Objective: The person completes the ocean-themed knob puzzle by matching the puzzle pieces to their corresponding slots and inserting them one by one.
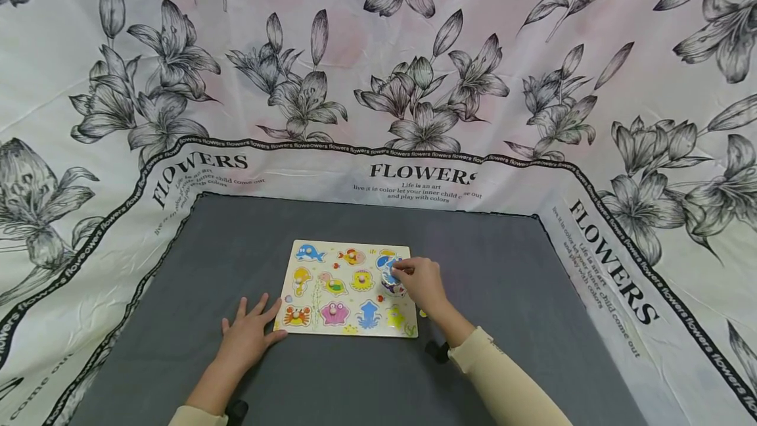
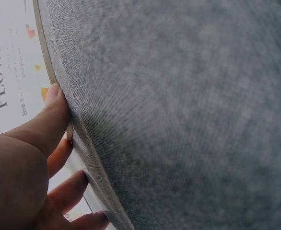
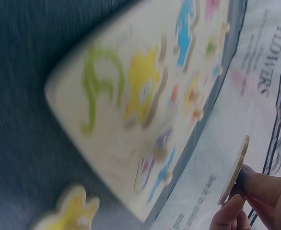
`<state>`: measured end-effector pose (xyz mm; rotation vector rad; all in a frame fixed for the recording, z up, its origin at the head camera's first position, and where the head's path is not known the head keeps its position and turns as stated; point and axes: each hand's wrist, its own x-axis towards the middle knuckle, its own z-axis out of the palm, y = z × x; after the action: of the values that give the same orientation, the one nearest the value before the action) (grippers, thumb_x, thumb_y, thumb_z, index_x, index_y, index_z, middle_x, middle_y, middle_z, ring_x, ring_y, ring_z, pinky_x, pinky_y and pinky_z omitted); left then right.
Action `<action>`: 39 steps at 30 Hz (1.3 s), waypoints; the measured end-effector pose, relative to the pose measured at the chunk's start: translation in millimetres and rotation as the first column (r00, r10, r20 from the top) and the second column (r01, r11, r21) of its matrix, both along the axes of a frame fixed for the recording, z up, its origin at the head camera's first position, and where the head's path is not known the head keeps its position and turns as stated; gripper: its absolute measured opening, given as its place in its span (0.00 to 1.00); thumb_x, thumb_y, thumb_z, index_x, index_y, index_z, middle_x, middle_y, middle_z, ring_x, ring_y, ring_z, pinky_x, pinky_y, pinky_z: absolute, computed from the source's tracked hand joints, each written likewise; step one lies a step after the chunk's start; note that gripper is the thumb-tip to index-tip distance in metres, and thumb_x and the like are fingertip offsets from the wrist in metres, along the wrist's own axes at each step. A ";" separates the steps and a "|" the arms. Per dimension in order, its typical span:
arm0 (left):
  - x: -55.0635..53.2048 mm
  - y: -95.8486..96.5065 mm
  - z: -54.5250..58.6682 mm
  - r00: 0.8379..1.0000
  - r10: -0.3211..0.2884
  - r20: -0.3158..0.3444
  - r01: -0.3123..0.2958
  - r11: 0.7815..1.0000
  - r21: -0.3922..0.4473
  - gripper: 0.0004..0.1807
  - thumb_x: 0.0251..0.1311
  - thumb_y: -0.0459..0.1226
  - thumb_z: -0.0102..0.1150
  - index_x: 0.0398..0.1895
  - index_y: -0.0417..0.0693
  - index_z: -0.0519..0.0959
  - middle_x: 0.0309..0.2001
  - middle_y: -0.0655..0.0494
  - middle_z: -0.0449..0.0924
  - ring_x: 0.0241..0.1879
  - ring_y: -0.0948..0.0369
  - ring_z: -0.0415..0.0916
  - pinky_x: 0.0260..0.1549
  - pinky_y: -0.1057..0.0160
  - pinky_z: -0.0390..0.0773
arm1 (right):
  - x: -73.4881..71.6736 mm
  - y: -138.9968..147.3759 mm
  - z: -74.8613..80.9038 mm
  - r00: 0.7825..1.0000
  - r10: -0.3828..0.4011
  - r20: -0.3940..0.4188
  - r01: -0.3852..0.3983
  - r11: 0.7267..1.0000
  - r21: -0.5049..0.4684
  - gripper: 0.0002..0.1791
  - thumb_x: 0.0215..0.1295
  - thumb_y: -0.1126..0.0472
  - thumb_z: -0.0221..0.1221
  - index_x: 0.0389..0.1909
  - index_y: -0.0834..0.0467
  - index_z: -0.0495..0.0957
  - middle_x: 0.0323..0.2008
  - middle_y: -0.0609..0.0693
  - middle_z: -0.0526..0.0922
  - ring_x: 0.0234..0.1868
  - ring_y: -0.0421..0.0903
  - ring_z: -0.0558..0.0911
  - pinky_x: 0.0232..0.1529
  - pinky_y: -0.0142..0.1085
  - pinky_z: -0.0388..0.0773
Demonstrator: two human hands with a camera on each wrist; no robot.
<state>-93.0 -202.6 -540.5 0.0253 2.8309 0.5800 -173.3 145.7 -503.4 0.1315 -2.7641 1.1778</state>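
Note:
A pale wooden peg puzzle board (image 1: 349,301) with colourful sea animals lies on the grey cloth. My right hand (image 1: 422,284) pinches a blue puzzle piece (image 1: 387,269) by thumb and fingertips above the board's right side. In the right wrist view the thin wooden piece (image 3: 234,170) is edge-on, its picture hidden. My left hand (image 1: 245,337) rests at the board's lower left corner with spread fingers; thumb and index finger touch the edge. Beside the board's right edge lies a loose yellow puzzle piece (image 3: 68,213), mostly hidden by the right hand in the head view.
A grey cloth (image 1: 503,268) covers the work surface. White fabric with black flower drawings (image 1: 414,84) rises behind it and runs along both sides. Knobbed pieces, such as the crab (image 1: 297,315) and the whale (image 1: 309,253), sit on the board.

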 end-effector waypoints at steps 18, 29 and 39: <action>-2.6 0.3 3.9 0.999 -0.006 -0.031 0.006 1.000 -0.015 0.43 0.59 0.55 0.66 0.76 0.53 0.66 0.77 0.38 0.56 0.76 0.28 0.40 0.61 0.17 0.48 | 43.2 -36.4 -33.0 0.968 0.241 0.075 -0.248 0.963 0.106 0.03 0.62 0.64 0.70 0.35 0.59 0.90 0.33 0.47 0.90 0.32 0.37 0.83 0.33 0.30 0.80; -1.3 2.6 3.1 1.000 -0.013 -0.028 0.013 1.000 -0.016 0.43 0.59 0.54 0.67 0.76 0.53 0.66 0.77 0.38 0.56 0.76 0.28 0.40 0.60 0.17 0.48 | 37.9 -42.5 -22.3 0.952 0.246 0.184 -0.285 0.932 0.225 0.05 0.63 0.62 0.69 0.38 0.59 0.89 0.30 0.46 0.87 0.28 0.36 0.78 0.34 0.32 0.78; -0.9 4.5 1.5 1.000 -0.002 -0.021 0.002 0.999 -0.035 0.43 0.59 0.54 0.67 0.76 0.54 0.65 0.77 0.39 0.56 0.76 0.29 0.41 0.61 0.17 0.49 | 35.7 -41.4 -23.6 0.941 0.280 0.188 -0.324 0.904 0.279 0.05 0.63 0.62 0.70 0.37 0.59 0.90 0.29 0.46 0.87 0.27 0.38 0.75 0.34 0.33 0.77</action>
<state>-94.0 -198.0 -539.0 0.0278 2.8608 0.5322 -137.6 104.3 -527.0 0.5488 -3.1240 0.8275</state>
